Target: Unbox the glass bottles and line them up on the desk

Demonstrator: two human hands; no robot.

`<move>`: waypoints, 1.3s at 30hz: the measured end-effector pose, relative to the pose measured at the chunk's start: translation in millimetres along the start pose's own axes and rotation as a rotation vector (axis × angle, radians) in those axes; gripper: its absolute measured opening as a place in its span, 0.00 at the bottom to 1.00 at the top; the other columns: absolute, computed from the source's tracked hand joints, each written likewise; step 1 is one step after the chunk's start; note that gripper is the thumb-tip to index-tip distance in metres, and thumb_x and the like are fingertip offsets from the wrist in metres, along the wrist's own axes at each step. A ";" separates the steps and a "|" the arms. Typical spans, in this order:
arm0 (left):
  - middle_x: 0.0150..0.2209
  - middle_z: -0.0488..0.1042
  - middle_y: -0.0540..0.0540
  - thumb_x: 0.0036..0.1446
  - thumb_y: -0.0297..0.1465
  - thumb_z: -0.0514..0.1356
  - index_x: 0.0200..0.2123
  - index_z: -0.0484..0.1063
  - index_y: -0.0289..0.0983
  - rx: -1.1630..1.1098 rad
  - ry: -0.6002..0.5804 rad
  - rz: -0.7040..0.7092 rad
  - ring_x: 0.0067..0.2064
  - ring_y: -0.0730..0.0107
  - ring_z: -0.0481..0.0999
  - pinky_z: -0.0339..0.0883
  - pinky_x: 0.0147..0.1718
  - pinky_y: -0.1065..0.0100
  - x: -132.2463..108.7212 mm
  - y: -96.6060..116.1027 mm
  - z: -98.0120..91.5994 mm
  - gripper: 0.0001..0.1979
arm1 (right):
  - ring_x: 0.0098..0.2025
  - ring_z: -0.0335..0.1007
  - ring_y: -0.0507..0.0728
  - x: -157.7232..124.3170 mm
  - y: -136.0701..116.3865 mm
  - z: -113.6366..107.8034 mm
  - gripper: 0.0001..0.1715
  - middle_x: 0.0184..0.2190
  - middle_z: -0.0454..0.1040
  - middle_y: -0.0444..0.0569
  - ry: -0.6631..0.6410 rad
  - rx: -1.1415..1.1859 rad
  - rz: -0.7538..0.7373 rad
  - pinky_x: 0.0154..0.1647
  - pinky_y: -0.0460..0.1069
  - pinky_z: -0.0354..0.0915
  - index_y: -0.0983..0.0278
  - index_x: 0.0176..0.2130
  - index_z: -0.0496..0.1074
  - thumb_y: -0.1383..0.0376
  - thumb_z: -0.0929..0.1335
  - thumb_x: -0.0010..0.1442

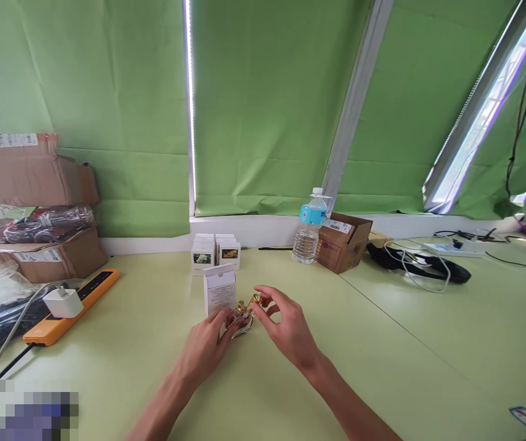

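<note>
Low on the table stands a small clear glass perfume bottle (244, 324) with a gold neck. My left hand (204, 344) is closed around its left side, fingers on the glass. Between the thumb and fingertips of my right hand (290, 324) is a gold cap (256, 299), just right of the bottle's neck and apart from it or barely touching; I cannot tell which. A white carton (219, 294) with printed text stands upright directly behind the bottle, close to my left fingers.
Two rows of small white picture boxes (204, 257) stand behind the carton. Further right are a water bottle (306, 239), a brown cardboard box (343, 245) and a black strap with cables (446, 269). An orange power strip (46, 331) and stacked cartons (37, 177) are at left.
</note>
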State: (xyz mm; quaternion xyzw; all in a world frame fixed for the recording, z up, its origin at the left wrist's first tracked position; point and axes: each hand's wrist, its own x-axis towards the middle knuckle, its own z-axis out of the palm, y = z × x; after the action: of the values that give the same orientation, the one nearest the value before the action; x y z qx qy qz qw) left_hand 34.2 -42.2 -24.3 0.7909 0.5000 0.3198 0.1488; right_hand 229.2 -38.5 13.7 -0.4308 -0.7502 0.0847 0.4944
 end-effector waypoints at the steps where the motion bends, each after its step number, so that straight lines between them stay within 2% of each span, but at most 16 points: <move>1: 0.44 0.76 0.50 0.67 0.40 0.47 0.48 0.66 0.46 -0.002 -0.005 0.008 0.30 0.71 0.75 0.63 0.29 0.71 -0.4 1.2 -0.1 0.13 | 0.38 0.72 0.56 -0.4 0.4 1.6 0.15 0.40 0.74 0.50 0.009 0.013 -0.004 0.36 0.50 0.73 0.60 0.49 0.69 0.61 0.65 0.64; 7: 0.42 0.76 0.51 0.67 0.39 0.46 0.46 0.67 0.46 -0.038 -0.046 0.045 0.29 0.71 0.75 0.63 0.27 0.72 -3.0 12.9 -2.0 0.12 | 0.43 0.71 0.56 -3.1 -1.2 7.8 0.11 0.41 0.74 0.49 -0.058 0.010 -0.069 0.38 0.49 0.73 0.59 0.47 0.70 0.64 0.63 0.65; 12: 0.39 0.76 0.51 0.66 0.40 0.46 0.46 0.67 0.46 -0.016 -0.042 0.039 0.29 0.71 0.74 0.63 0.28 0.71 -3.8 15.2 -2.3 0.13 | 0.43 0.71 0.58 -4.1 -0.2 8.2 0.04 0.38 0.76 0.48 -0.124 -0.080 -0.097 0.43 0.53 0.71 0.60 0.37 0.70 0.66 0.65 0.64; 17: 0.36 0.76 0.51 0.66 0.41 0.46 0.44 0.68 0.46 -0.004 -0.034 0.036 0.28 0.71 0.74 0.62 0.27 0.72 -3.6 13.5 -0.4 0.14 | 0.41 0.71 0.57 -2.1 -1.5 9.7 0.06 0.36 0.76 0.46 -0.136 -0.075 -0.062 0.43 0.52 0.69 0.59 0.32 0.68 0.64 0.66 0.63; 20: 0.38 0.76 0.51 0.67 0.41 0.46 0.46 0.68 0.47 -0.007 -0.031 0.046 0.29 0.71 0.74 0.63 0.28 0.72 -3.7 13.5 0.4 0.14 | 0.41 0.71 0.57 -3.1 -3.0 11.6 0.07 0.35 0.76 0.45 -0.155 -0.083 -0.027 0.41 0.51 0.69 0.59 0.32 0.67 0.63 0.65 0.63; 23: 0.40 0.76 0.51 0.66 0.41 0.47 0.48 0.67 0.47 0.007 -0.021 0.066 0.32 0.69 0.75 0.64 0.29 0.71 -3.9 13.0 -1.4 0.14 | 0.42 0.70 0.57 -6.5 -5.6 11.1 0.03 0.38 0.75 0.47 -0.187 -0.065 0.013 0.40 0.51 0.69 0.58 0.36 0.68 0.62 0.65 0.63; 25: 0.44 0.75 0.49 0.65 0.42 0.48 0.51 0.65 0.46 0.018 0.015 0.075 0.36 0.67 0.76 0.66 0.30 0.70 -3.5 12.0 -5.1 0.15 | 0.43 0.69 0.58 -8.1 -7.2 8.2 0.07 0.41 0.74 0.47 -0.195 -0.060 0.053 0.42 0.51 0.68 0.58 0.42 0.68 0.60 0.65 0.63; 27: 0.49 0.73 0.47 0.65 0.42 0.50 0.52 0.64 0.45 0.035 0.105 0.060 0.40 0.65 0.76 0.68 0.34 0.69 -2.6 10.2 -10.5 0.16 | 0.43 0.69 0.58 -7.9 -7.2 3.8 0.15 0.44 0.72 0.48 -0.207 -0.077 0.110 0.42 0.51 0.68 0.57 0.47 0.66 0.56 0.66 0.61; 30: 0.54 0.69 0.45 0.65 0.39 0.51 0.53 0.63 0.43 0.083 0.290 0.007 0.48 0.62 0.74 0.69 0.42 0.66 0.1 5.6 -19.2 0.16 | 0.38 0.69 0.57 -5.2 -2.4 -1.7 0.26 0.48 0.70 0.49 -0.306 -0.093 0.197 0.35 0.50 0.68 0.56 0.53 0.64 0.51 0.68 0.57; 32: 0.56 0.66 0.44 0.65 0.37 0.51 0.53 0.63 0.43 0.125 0.380 -0.006 0.54 0.60 0.70 0.67 0.48 0.62 2.4 1.4 -23.4 0.15 | 0.34 0.69 0.55 -3.4 3.2 -2.2 0.29 0.49 0.70 0.49 -0.367 -0.073 0.228 0.31 0.48 0.66 0.57 0.54 0.64 0.51 0.70 0.55; 35: 0.61 0.59 0.44 0.64 0.35 0.52 0.55 0.61 0.44 0.159 0.429 0.006 0.60 0.57 0.63 0.62 0.55 0.57 6.0 -5.1 -25.9 0.16 | 0.33 0.68 0.54 -2.3 11.3 1.8 0.23 0.46 0.71 0.48 -0.388 -0.056 0.217 0.32 0.47 0.63 0.58 0.50 0.68 0.57 0.71 0.55; 37: 0.64 0.53 0.44 0.64 0.35 0.52 0.56 0.60 0.45 0.153 0.424 0.006 0.61 0.56 0.60 0.62 0.56 0.54 8.4 -9.1 -26.2 0.18 | 0.34 0.68 0.54 -2.0 14.5 4.9 0.14 0.39 0.73 0.46 -0.415 -0.061 0.203 0.32 0.47 0.61 0.60 0.41 0.71 0.57 0.70 0.56; 39: 0.66 0.49 0.46 0.64 0.35 0.53 0.58 0.59 0.47 0.151 0.407 0.011 0.63 0.56 0.58 0.62 0.56 0.53 11.3 -12.7 -27.1 0.19 | 0.33 0.67 0.54 -1.8 16.1 6.5 0.12 0.33 0.73 0.44 -0.451 -0.064 0.207 0.30 0.46 0.58 0.62 0.34 0.71 0.56 0.70 0.56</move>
State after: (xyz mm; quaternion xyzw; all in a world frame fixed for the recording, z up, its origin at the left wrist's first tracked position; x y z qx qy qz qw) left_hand 11.0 -28.7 -7.0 0.7215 0.5380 0.4355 -0.0166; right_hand 233.1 -28.0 0.4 -0.4910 -0.7957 0.2051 0.2893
